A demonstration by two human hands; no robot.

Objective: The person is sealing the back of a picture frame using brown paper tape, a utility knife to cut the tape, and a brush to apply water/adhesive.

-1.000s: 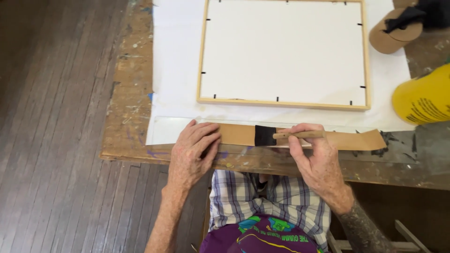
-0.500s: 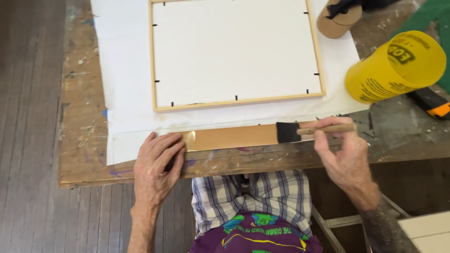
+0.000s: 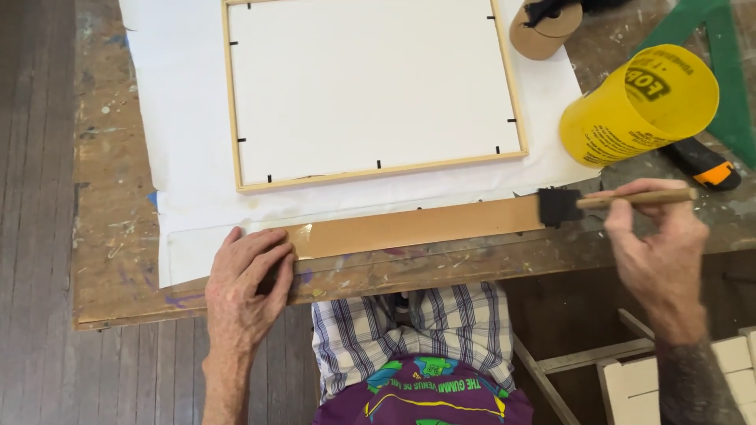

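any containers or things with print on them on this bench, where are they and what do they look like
yellow tub: right of the wooden frame, lying on its side, round, dark print on the side.
tape roll: top edge, round, brown, no label visible.

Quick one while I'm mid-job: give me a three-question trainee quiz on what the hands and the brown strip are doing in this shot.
1. True or false: the left hand presses flat on the left end of the long brown paper strip.
2. Which tool does the right hand hold? A) black foam brush with a wooden handle B) orange-and-black utility knife C) yellow plastic cup
3. Fill in: the brush head sits at the strip's ____ end as seen in the picture.

Key: 1 true; 2 A; 3 right.
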